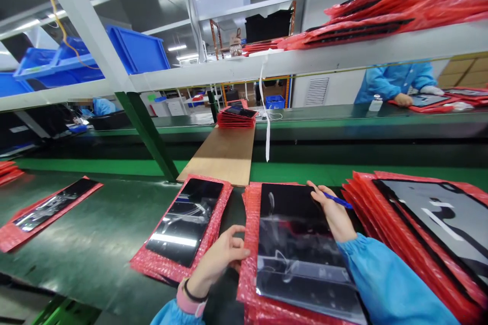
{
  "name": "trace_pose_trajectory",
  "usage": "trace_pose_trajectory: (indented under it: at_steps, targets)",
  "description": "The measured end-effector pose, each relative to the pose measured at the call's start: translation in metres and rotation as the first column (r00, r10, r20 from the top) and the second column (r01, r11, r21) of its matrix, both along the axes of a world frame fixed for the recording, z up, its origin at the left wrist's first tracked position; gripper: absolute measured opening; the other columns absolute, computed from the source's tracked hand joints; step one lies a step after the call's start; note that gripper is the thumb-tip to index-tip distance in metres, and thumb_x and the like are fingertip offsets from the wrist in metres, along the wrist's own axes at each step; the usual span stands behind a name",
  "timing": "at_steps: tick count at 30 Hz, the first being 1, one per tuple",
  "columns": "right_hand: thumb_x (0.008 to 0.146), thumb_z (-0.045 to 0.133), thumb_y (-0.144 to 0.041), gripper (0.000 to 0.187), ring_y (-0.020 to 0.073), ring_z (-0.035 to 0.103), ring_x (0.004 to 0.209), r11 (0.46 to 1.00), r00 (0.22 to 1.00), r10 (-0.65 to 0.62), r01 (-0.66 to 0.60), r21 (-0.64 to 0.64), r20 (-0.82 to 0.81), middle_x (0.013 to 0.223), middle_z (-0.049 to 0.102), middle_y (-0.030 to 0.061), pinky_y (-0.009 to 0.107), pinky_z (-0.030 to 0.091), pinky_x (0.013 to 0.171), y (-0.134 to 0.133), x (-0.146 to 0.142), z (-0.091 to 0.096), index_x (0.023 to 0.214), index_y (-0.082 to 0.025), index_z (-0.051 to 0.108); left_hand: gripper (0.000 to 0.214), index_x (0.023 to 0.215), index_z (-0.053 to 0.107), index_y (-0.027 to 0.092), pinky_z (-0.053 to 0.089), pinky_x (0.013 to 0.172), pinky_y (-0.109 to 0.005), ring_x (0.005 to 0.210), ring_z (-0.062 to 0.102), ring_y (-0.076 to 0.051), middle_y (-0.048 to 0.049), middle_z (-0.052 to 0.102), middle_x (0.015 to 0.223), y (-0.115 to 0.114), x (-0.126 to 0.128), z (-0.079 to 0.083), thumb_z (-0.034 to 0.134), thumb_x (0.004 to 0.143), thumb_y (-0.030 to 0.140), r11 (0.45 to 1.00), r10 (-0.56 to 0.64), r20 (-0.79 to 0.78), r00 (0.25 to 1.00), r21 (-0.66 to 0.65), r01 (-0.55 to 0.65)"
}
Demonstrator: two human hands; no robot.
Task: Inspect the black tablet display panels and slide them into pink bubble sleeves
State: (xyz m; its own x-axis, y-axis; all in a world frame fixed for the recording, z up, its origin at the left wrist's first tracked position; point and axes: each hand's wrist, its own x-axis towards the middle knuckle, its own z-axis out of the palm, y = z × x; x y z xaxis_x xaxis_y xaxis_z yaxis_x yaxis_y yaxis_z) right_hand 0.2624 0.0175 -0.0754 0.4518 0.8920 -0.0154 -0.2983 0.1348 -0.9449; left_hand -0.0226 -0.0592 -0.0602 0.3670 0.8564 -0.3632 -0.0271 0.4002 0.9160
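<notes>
Glossy black rectangular panel (301, 244) lies on red bubble wrap (249, 244), counter (95, 244) centre. Left hand (223, 256) curled, pinching wrap edge. Right hand (331, 210) grips blue pen (338, 200) on panel; pen tip hidden, panel's near edge cut off.

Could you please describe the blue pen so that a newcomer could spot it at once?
Start at the green workbench and find the black panel on red bubble wrap directly before the person. The right hand rests on its far right corner, holding the blue pen, the only slim blue object there.
</notes>
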Motion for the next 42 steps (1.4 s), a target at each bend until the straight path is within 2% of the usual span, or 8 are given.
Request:
trace_pose_trajectory:
  at_steps: [5, 11, 15, 19, 26, 34, 38, 42]
  targets:
    - [0.089, 0.058, -0.030, 0.031, 0.0221, 0.060, 0.103, 0.994, 0.989, -0.017, 0.001, 0.106, 0.144, 0.118, 0.059, 0.0081, 0.045, 0.050, 0.087, 0.004, -0.029, -0.012, 0.116, -0.016, 0.057, 0.026, 0.074, 0.051, 0.018, 0.038, 0.049, -0.021, 0.057, 0.052, -0.011, 0.0032, 0.054, 0.066, -0.001, -0.005, -0.011, 0.065, 0.071, 0.040, 0.997, 0.069, 0.060, 0.996, -0.034, -0.067]
    - [0.086, 0.062, -0.027, 0.034, 0.0263, 0.051, 0.118, 0.977, 0.938, -0.058, -0.017, 0.212, 0.341, 0.131, 0.053, 0.0089, 0.051, 0.041, 0.098, -0.002, -0.014, -0.008, 0.118, -0.017, 0.057, 0.031, 0.077, 0.057, 0.017, 0.043, 0.073, -0.026, 0.073, 0.056, -0.014, 0.0016, 0.058, 0.074, 0.006, 0.000, -0.028, 0.071, 0.071, 0.044, 0.986, 0.151, 0.050, 0.987, 0.059, -0.154]
    - [0.089, 0.059, -0.030, 0.033, 0.0245, 0.056, 0.112, 0.990, 0.916, -0.103, 0.055, 0.132, 0.388, 0.125, 0.056, 0.0089, 0.049, 0.046, 0.093, 0.001, 0.030, -0.022, 0.119, -0.017, 0.056, 0.041, 0.097, 0.064, 0.014, 0.043, 0.085, -0.032, 0.089, 0.060, -0.022, -0.0053, 0.066, 0.089, 0.012, 0.008, -0.025, 0.079, 0.064, 0.035, 0.992, 0.069, 0.067, 0.995, 0.104, -0.076]
    - [0.090, 0.057, -0.031, 0.029, 0.0205, 0.061, 0.099, 0.999, 0.920, 0.021, -0.003, -0.046, 0.390, 0.117, 0.060, 0.0080, 0.042, 0.051, 0.084, 0.007, 0.061, -0.051, 0.115, -0.017, 0.057, 0.047, 0.105, 0.064, 0.013, 0.044, 0.086, -0.034, 0.095, 0.061, -0.026, -0.0079, 0.069, 0.094, 0.015, 0.010, -0.019, 0.080, 0.063, 0.028, 0.994, 0.020, 0.071, 0.997, 0.105, -0.028]
    - [0.090, 0.057, -0.032, 0.027, 0.0189, 0.063, 0.092, 0.972, 0.907, 0.202, -0.140, -0.190, 0.369, 0.110, 0.062, 0.0064, 0.038, 0.054, 0.078, 0.016, 0.067, -0.067, 0.111, -0.015, 0.059, 0.044, 0.108, 0.064, 0.017, 0.042, 0.093, -0.036, 0.105, 0.060, -0.027, -0.0069, 0.069, 0.104, 0.018, -0.003, -0.011, 0.075, 0.065, 0.021, 0.996, 0.051, 0.112, 0.992, 0.069, -0.059]
    - [0.090, 0.056, -0.033, 0.028, 0.0196, 0.062, 0.095, 0.987, 0.918, 0.145, -0.109, -0.116, 0.370, 0.114, 0.061, 0.0072, 0.040, 0.053, 0.081, 0.011, 0.064, -0.072, 0.113, -0.016, 0.058, 0.059, 0.120, 0.062, 0.018, 0.029, 0.109, -0.044, 0.128, 0.046, -0.032, -0.0107, 0.063, 0.125, 0.026, -0.008, -0.007, 0.079, 0.063, 0.023, 0.987, 0.117, 0.106, 0.987, 0.097, -0.127]
    - [0.090, 0.056, -0.033, 0.030, 0.0208, 0.061, 0.100, 0.996, 0.927, 0.091, -0.083, -0.039, 0.364, 0.117, 0.060, 0.0081, 0.042, 0.051, 0.084, 0.006, 0.063, -0.074, 0.115, -0.016, 0.057, 0.059, 0.118, 0.064, 0.018, 0.031, 0.108, -0.045, 0.127, 0.047, -0.034, -0.0094, 0.067, 0.120, 0.028, -0.035, 0.005, 0.079, 0.061, 0.026, 0.962, 0.252, 0.006, 0.968, 0.105, -0.252]
    - [0.090, 0.056, -0.034, 0.030, 0.0205, 0.061, 0.099, 0.998, 0.932, 0.056, -0.054, -0.014, 0.357, 0.116, 0.061, 0.0079, 0.042, 0.051, 0.085, 0.006, 0.062, -0.077, 0.114, -0.016, 0.058, 0.061, 0.122, 0.060, 0.021, 0.044, 0.098, -0.037, 0.115, 0.059, -0.030, -0.0069, 0.067, 0.120, 0.024, -0.091, 0.015, 0.079, 0.064, 0.027, 0.952, 0.280, -0.009, 0.960, 0.130, -0.276]
